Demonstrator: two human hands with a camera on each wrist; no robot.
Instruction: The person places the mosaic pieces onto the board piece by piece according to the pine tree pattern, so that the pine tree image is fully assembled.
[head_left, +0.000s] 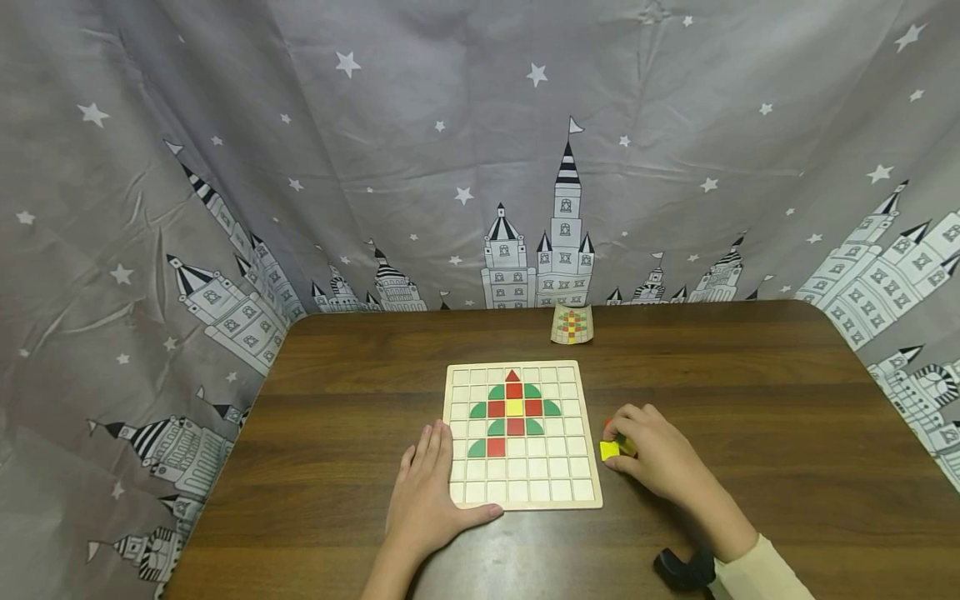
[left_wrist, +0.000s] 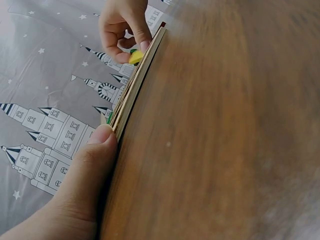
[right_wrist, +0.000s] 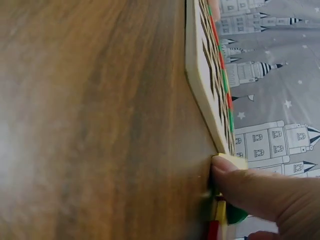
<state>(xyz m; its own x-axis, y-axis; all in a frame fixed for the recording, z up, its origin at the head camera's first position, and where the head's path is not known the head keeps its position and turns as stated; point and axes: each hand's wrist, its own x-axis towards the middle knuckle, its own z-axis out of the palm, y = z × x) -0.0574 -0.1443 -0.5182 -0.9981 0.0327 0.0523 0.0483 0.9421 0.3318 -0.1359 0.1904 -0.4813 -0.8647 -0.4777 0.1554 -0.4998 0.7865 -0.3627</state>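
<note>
A square wooden grid board [head_left: 555, 490] lies flat on the table, with red, green and yellow tiles forming a tree-like pattern in its upper and middle cells. My left hand [head_left: 426, 500] rests against the board's lower left corner, fingers straight along the left side and thumb on the near edge. Just right of the board, my right hand [head_left: 660, 454] pinches a yellow square tile [head_left: 609, 451] between thumb and fingers. Red, yellow and green pieces, including a green piece [right_wrist: 237, 215], show under that hand in the right wrist view, partly hidden by it.
Behind the board, near the table's far edge, stands a small pattern card [head_left: 572, 325] showing a similar tree. A black strap-like object [head_left: 678, 570] is by the right wrist. A grey curtain [head_left: 420, 167] printed with castles and stars surrounds the wooden table [head_left: 337, 400].
</note>
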